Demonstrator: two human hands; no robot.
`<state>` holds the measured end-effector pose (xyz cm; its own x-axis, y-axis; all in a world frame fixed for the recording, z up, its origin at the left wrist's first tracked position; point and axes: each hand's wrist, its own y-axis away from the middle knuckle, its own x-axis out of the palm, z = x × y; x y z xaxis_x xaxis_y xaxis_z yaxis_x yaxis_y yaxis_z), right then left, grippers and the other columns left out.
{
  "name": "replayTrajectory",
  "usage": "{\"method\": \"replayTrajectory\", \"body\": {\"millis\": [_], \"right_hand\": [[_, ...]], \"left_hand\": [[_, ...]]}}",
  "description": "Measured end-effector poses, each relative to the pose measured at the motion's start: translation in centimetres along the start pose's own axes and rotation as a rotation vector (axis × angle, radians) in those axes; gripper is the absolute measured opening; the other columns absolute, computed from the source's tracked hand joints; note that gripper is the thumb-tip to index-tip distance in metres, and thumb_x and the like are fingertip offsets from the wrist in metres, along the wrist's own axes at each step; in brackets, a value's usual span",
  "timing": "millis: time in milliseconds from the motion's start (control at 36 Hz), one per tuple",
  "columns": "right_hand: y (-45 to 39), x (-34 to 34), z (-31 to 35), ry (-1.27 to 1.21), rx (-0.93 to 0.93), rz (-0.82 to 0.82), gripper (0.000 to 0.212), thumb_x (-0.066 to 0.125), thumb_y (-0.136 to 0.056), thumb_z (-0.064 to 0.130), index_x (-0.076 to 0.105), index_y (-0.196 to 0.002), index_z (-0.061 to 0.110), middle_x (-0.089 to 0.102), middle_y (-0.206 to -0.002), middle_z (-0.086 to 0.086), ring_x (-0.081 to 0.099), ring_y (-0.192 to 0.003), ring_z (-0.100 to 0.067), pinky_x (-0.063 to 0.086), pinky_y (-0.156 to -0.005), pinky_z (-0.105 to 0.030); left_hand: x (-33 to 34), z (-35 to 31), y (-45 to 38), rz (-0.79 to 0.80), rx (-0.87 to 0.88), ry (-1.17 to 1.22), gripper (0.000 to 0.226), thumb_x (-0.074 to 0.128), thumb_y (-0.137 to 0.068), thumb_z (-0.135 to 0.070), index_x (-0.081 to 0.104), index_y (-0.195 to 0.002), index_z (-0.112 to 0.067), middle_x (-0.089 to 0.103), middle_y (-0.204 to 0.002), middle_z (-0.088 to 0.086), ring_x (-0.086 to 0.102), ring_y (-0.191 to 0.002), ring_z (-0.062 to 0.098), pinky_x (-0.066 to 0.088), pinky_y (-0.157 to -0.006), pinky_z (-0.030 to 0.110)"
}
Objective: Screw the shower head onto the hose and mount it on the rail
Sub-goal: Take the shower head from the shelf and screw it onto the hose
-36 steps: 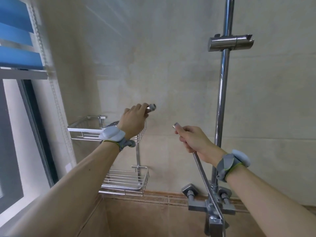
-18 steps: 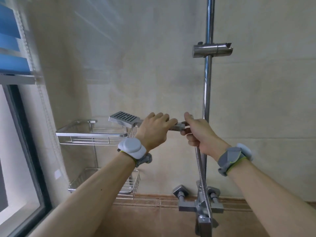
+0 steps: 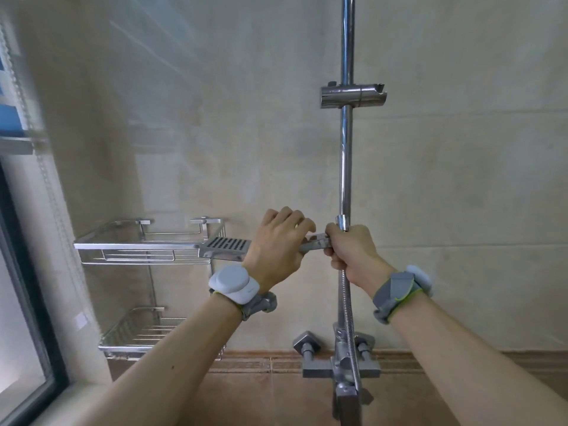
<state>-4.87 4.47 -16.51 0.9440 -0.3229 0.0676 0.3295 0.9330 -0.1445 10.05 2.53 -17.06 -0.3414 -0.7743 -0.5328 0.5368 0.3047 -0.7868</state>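
My left hand (image 3: 278,244) grips the handle of a square chrome shower head (image 3: 226,248), whose perforated face points left and up. My right hand (image 3: 350,252) is closed around the top end of the ribbed metal hose (image 3: 347,305), pressed against the handle's end between the two hands. The joint itself is hidden by my fingers. The hose hangs down to the mixer valve (image 3: 341,364). Behind my right hand stands the vertical chrome rail (image 3: 346,155), with its empty holder bracket (image 3: 353,95) well above both hands.
Two wire corner shelves hang on the left wall, the upper shelf (image 3: 138,245) right behind the shower head and the lower shelf (image 3: 135,333) below it. A window frame (image 3: 27,302) and blind cord run along the far left. Tiled wall fills the back.
The hands came together: the left brought the shower head rightward from the shelf, the right lifted the hose end to meet the handle. Since half a second ago they have stayed joined.
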Motion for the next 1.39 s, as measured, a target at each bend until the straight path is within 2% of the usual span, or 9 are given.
{"method": "replayTrajectory", "body": {"millis": [111, 222, 333, 472, 556, 806, 1028, 1250, 1389], "right_hand": [[-0.3, 0.1, -0.7, -0.040, 0.004, -0.053, 0.014, 0.054, -0.090, 0.012, 0.058, -0.080, 0.004, 0.055, -0.059, -0.012, 0.045, -0.039, -0.016, 0.028, -0.032, -0.017], [-0.5, 0.1, -0.9, -0.137, 0.021, -0.087, 0.011, 0.053, -0.092, 0.012, 0.057, -0.083, 0.006, 0.055, -0.064, -0.012, 0.046, -0.041, -0.014, 0.027, -0.032, -0.016], [-0.4, 0.0, -0.6, -0.188, 0.048, -0.076, 0.017, 0.052, -0.093, 0.009, 0.053, -0.076, 0.008, 0.050, -0.059, -0.011, 0.041, -0.038, -0.013, 0.023, -0.033, -0.016], [0.1, 0.2, -0.4, -0.235, 0.079, 0.000, 0.017, 0.052, -0.093, 0.008, 0.053, -0.076, 0.008, 0.049, -0.059, -0.011, 0.041, -0.034, -0.011, 0.020, -0.035, -0.015], [0.5, 0.4, -0.5, -0.215, 0.049, 0.031, 0.017, 0.052, -0.095, 0.011, 0.055, -0.078, 0.008, 0.051, -0.060, -0.009, 0.042, -0.034, -0.010, 0.022, -0.035, -0.016], [0.3, 0.1, -1.3, 0.145, -0.098, 0.207, 0.039, 0.052, -0.098, 0.038, 0.045, -0.066, 0.016, 0.040, -0.053, -0.006, 0.030, -0.035, -0.017, 0.023, -0.041, -0.020], [1.5, 0.0, -1.5, 0.487, -0.127, 0.598, 0.030, 0.039, -0.102, 0.041, 0.034, -0.082, 0.019, 0.024, -0.063, 0.004, 0.022, -0.051, -0.013, 0.027, -0.045, -0.021], [2.4, 0.7, -1.6, 0.605, -0.636, 0.378, 0.031, 0.054, -0.101, 0.022, 0.059, -0.131, 0.015, 0.062, -0.096, 0.003, 0.055, -0.085, -0.012, 0.036, -0.070, -0.001], [3.9, 1.2, -1.8, 0.482, -0.669, 0.352, 0.020, 0.059, -0.098, 0.026, 0.051, -0.113, 0.015, 0.072, -0.086, 0.001, 0.053, -0.052, 0.002, 0.039, -0.053, -0.012]], "left_hand": [[-0.4, -0.9, 0.9, -0.082, -0.029, -0.008, 0.033, 0.071, -0.069, -0.017, 0.065, -0.102, -0.013, 0.063, -0.097, 0.003, 0.056, -0.087, 0.026, 0.035, -0.076, 0.034], [-0.9, -2.6, 2.3, -0.195, -0.093, 0.192, 0.009, 0.060, -0.080, -0.018, 0.057, -0.081, -0.010, 0.054, -0.066, 0.001, 0.049, -0.059, 0.020, 0.038, -0.056, 0.030], [-0.6, -3.6, 3.2, 0.072, -0.597, 0.522, 0.031, 0.054, -0.088, -0.041, 0.052, -0.068, -0.018, 0.052, -0.046, -0.004, 0.051, -0.048, 0.021, 0.043, -0.052, 0.030], [0.1, -2.8, 1.6, 0.003, -1.084, 1.484, 0.047, 0.061, -0.089, -0.047, 0.060, -0.105, -0.003, 0.070, -0.085, 0.012, 0.066, -0.069, 0.023, 0.051, -0.061, 0.033], [0.0, -2.8, 0.2, -0.184, -1.183, 1.803, 0.025, 0.058, -0.095, -0.028, 0.056, -0.101, -0.004, 0.070, -0.089, 0.015, 0.069, -0.079, 0.027, 0.057, -0.075, 0.037], [-0.3, -1.2, -2.6, -0.490, -1.370, 1.958, 0.015, 0.045, -0.098, -0.012, 0.043, -0.083, -0.010, 0.051, -0.061, 0.006, 0.057, -0.046, 0.022, 0.055, -0.058, 0.034], [-2.0, 1.5, -4.9, -0.523, -1.380, 1.897, 0.018, 0.047, -0.096, -0.021, 0.045, -0.081, -0.012, 0.034, -0.044, -0.003, 0.029, -0.031, 0.012, 0.029, -0.038, 0.015], [-3.9, 3.1, -5.3, -0.548, -1.342, 1.924, 0.021, 0.047, -0.095, -0.026, 0.046, -0.078, -0.013, 0.026, -0.049, -0.004, 0.022, -0.034, 0.010, 0.019, -0.040, 0.015], [-3.9, 3.3, -4.4, -0.631, -1.347, 1.919, 0.021, 0.047, -0.093, -0.023, 0.044, -0.075, -0.013, 0.030, -0.046, -0.004, 0.025, -0.034, 0.011, 0.022, -0.039, 0.015]]}}
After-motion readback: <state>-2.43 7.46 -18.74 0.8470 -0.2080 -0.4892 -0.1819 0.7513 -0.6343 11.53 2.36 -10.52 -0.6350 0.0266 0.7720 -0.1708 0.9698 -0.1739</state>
